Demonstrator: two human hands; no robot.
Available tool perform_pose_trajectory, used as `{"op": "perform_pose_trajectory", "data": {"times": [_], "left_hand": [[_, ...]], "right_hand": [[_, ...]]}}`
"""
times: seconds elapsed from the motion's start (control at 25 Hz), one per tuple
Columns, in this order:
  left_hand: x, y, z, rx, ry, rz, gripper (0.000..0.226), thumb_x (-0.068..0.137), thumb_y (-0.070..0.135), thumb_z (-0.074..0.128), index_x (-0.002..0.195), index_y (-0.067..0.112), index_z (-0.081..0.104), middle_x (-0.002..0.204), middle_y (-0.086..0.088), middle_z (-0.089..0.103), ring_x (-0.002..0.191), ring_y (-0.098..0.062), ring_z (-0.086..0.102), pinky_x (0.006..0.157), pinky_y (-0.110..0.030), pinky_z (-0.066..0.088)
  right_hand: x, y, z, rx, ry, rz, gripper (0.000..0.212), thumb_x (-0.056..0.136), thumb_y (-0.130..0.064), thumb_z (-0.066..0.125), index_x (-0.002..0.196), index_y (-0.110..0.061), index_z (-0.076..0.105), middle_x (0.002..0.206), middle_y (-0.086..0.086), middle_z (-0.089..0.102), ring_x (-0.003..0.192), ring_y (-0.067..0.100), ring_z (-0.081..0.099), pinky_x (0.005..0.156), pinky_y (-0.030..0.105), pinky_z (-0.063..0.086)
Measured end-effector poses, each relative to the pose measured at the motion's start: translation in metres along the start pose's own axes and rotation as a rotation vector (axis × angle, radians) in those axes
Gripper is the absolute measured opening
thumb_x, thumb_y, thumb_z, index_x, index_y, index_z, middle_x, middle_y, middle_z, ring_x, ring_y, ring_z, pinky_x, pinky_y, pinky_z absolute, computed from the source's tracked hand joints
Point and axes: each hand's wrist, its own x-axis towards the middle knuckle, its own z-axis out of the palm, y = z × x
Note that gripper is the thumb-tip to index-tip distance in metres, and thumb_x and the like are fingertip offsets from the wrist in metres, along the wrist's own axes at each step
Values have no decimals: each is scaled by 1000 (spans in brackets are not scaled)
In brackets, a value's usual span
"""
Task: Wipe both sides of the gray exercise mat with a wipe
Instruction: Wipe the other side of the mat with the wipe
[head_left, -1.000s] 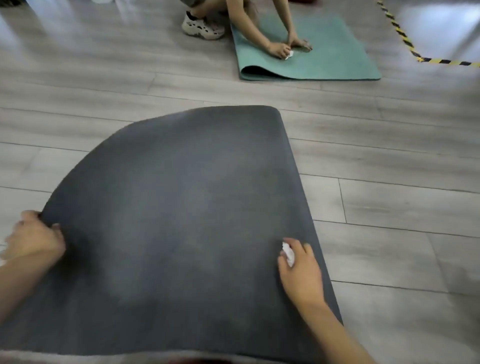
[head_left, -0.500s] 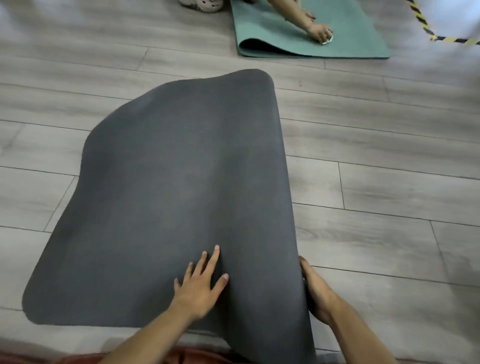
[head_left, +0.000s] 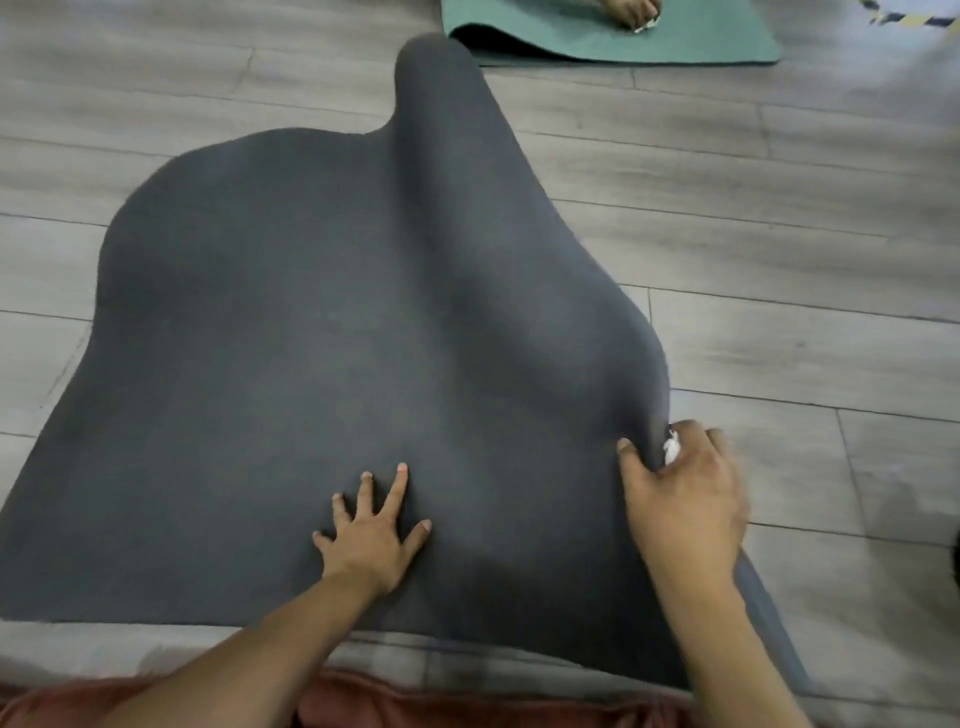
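Centre frame: gray mat (head_left: 311, 338) on floor (head_left: 779, 234), right edge humped toward upper centre. Left hand (head_left: 371, 540) flat, fingers (head_left: 397, 488) spread wide, pinning it. Right hand (head_left: 685, 499) grips lower-right edge, wipe (head_left: 671, 449) wadded inside; probably lifting to turn it over.

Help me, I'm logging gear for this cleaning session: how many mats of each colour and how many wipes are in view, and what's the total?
Gray mats: 1, the gray exercise mat
Green mats: 1, the green mat
White wipes: 2, one wipe in the right hand, a second wipe by another person's hand
Total: 4
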Motion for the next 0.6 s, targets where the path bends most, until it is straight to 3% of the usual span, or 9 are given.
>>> {"op": "perform_pose_trajectory", "data": {"times": [0.08, 0.16, 0.24, 0.32, 0.48, 0.6], "left_hand": [[-3, 18, 4, -4, 29, -36, 82, 98, 67, 37, 155, 49, -19, 170, -1, -16, 155, -42, -4, 118, -68, 18], [0, 25, 7, 90, 76, -26, 87, 98, 61, 46, 158, 42, -15, 168, -4, -20, 154, -42, -4, 118, -67, 19], [5, 19, 10, 186, 134, 28, 91, 96, 58, 50, 160, 37, -12, 167, -4, -22, 155, -40, -3, 119, -64, 21], [9, 15, 15, 229, 189, 80, 88, 97, 55, 49, 161, 30, -5, 168, -3, -20, 156, -37, 0, 122, -60, 20], [29, 20, 15, 185, 382, 194, 71, 98, 46, 50, 159, 21, 24, 171, -6, -3, 156, -34, 10, 123, -55, 22], [57, 29, 5, 154, 454, 281, 77, 97, 45, 51, 163, 31, 14, 171, -3, 1, 156, -34, 10, 122, -60, 21]], "right_hand": [[-10, 2, -5, -107, 116, -72, 52, 73, -54, 68, 101, -14, 51, 95, 9, 51, 87, 32, 51, 77, 44, 45], [-13, 16, 11, -139, 36, 57, 79, 69, -62, 70, 126, -16, 41, 104, 12, 47, 94, 33, 51, 83, 45, 46], [-2, 42, 32, -206, -78, 125, 95, 72, -58, 70, 146, -23, 21, 110, 14, 44, 97, 32, 50, 88, 46, 46], [14, 59, 47, -178, -76, 47, 83, 80, -41, 67, 147, -23, 21, 108, 13, 44, 93, 31, 51, 86, 45, 48], [54, 47, 96, -199, -84, -337, 56, 82, -20, 62, 135, -18, 45, 102, 9, 49, 86, 28, 50, 79, 40, 46], [105, 47, 133, -329, -73, -481, 61, 84, -20, 60, 142, -17, 43, 97, 8, 51, 80, 27, 49, 75, 39, 43]]}}
